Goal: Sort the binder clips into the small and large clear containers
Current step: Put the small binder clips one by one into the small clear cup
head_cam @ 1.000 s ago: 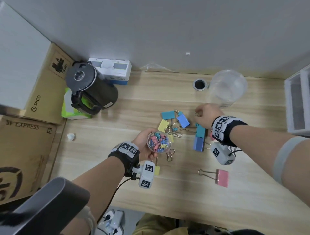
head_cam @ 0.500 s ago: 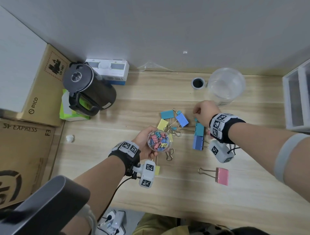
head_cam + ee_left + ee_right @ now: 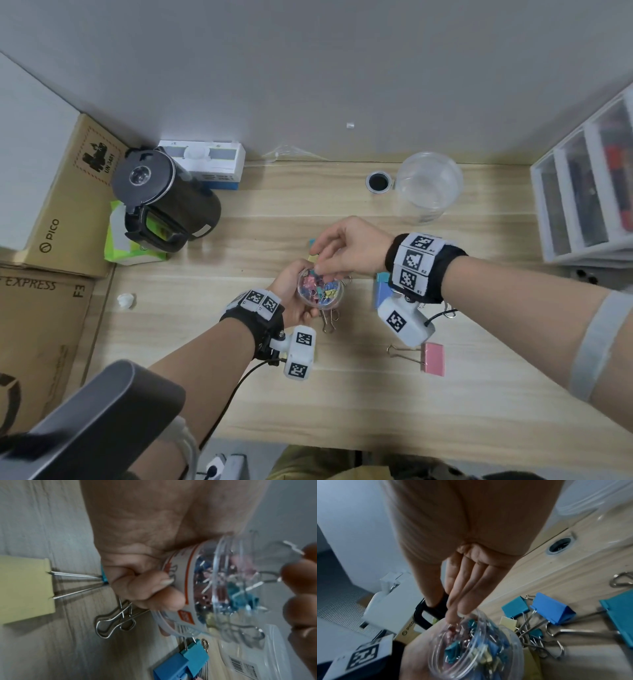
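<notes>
My left hand (image 3: 291, 303) grips the small clear container (image 3: 322, 291) just above the desk; it holds several small coloured binder clips. My right hand (image 3: 318, 265) hovers over it with its fingertips (image 3: 453, 616) drawn together at the open mouth, pinching what looks like a small clip by its wire handle. The large clear container (image 3: 428, 186) stands apart at the back right, with nothing visible in it. Large clips lie on the wood: a pink one (image 3: 432, 358) near the front, blue ones (image 3: 553, 611) under my right wrist, and a yellow one (image 3: 25, 588) by my left hand.
A black kettle (image 3: 164, 195) stands back left beside cardboard boxes (image 3: 65, 219) and a white box (image 3: 205, 161). A cable hole (image 3: 377, 181) sits next to the large container. White drawers (image 3: 582, 192) line the right edge. A small white cap (image 3: 125, 299) lies at the left.
My right hand has left the clip pile and moved left and toward me, over the small container, fingertips now at its mouth. My left hand still holds the container in about the same spot.
</notes>
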Tool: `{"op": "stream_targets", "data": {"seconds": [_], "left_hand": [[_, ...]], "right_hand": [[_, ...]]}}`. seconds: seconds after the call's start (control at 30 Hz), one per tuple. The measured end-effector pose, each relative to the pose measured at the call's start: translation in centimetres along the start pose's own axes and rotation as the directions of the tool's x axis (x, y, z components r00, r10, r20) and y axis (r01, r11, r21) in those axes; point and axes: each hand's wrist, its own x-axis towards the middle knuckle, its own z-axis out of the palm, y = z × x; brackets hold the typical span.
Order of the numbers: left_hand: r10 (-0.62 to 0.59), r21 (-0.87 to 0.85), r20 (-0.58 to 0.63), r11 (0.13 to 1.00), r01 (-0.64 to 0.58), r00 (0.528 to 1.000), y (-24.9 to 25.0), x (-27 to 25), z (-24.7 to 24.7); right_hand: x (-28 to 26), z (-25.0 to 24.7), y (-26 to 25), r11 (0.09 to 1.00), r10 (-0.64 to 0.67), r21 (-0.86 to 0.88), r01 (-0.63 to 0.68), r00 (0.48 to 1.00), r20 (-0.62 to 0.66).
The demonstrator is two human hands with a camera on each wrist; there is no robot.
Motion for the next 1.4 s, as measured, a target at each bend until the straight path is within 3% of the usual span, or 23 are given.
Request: {"op": "stream_targets", "data": {"seconds": [0.1, 0.2, 0.27, 0.37, 0.47, 0.67, 0.77, 0.97, 1.07, 1.13, 1.23, 1.33, 1.4], "left_hand": [[-0.027, -0.017, 0.034, 0.999, 0.028, 0.999, 0.1, -0.4, -0.1], [-0.045, -0.032, 0.055, 0.998, 0.046, 0.997, -0.1, -0.8, -0.9], [-0.050, -0.054, 0.042, 0.997, 0.052, 0.998, -0.4, -1.0, -1.6], [-0.057, -0.100, 0.027, 0.993, 0.060, 0.998, -0.8, -1.4, -2.8], [-0.054, -0.140, 0.011, 0.989, 0.055, 0.998, -1.1, -1.6, -3.7], [-0.051, -0.209, 0.005, 0.977, 0.051, 0.999, -1.4, -1.5, -4.5], [-0.048, -0.212, 0.002, 0.976, 0.047, 0.999, -1.4, -1.3, -4.4], [-0.045, -0.208, -0.015, 0.977, 0.040, 0.999, -1.1, -1.2, -4.1], [-0.027, -0.217, -0.014, 0.976, 0.023, 1.000, -0.9, -1.1, -3.8], [-0.013, -0.202, -0.011, 0.979, 0.010, 1.000, -0.8, -1.0, -3.6], [-0.014, -0.184, -0.018, 0.983, 0.011, 1.000, -0.5, -0.7, -3.2], [0.001, -0.166, -0.016, 0.986, -0.004, 1.000, -0.5, -0.6, -2.6], [0.020, -0.156, -0.020, 0.988, -0.023, 1.000, -0.4, -0.6, -2.2]], "right_hand": [[0.5, -0.9, 0.6, 0.994, 0.068, 0.098, -0.050, 0.979, -0.192], [1.8, -3.4, 3.6, 0.984, 0.180, 0.095, -0.152, 0.861, -0.476], [2.5, -5.0, 5.9, 0.960, 0.178, -0.076, -0.268, 0.801, -0.571], [3.6, -5.6, 6.8, 0.877, 0.122, -0.348, -0.332, 0.853, -0.507], [6.1, -4.9, 6.4, 0.844, 0.103, -0.432, -0.317, 0.887, -0.450], [9.1, -3.1, 6.1, 0.641, 0.139, -0.660, -0.392, 0.905, -0.403], [9.3, -2.7, 6.2, 0.607, 0.165, -0.668, -0.431, 0.890, -0.424], [8.4, -3.5, 5.9, 0.624, 0.140, -0.652, -0.431, 0.882, -0.450], [7.3, -4.1, 5.1, 0.789, 0.055, -0.518, -0.331, 0.877, -0.477], [6.4, -3.8, 3.8, 0.925, 0.030, -0.325, -0.199, 0.888, -0.458], [5.2, -2.8, 1.2, 0.994, 0.040, -0.086, -0.065, 0.964, -0.263], [3.7, -1.2, -0.9, 0.989, 0.010, -0.145, -0.014, 1.000, -0.025], [3.3, -0.4, -1.1, 0.986, 0.019, -0.165, -0.015, 1.000, 0.024]]}}
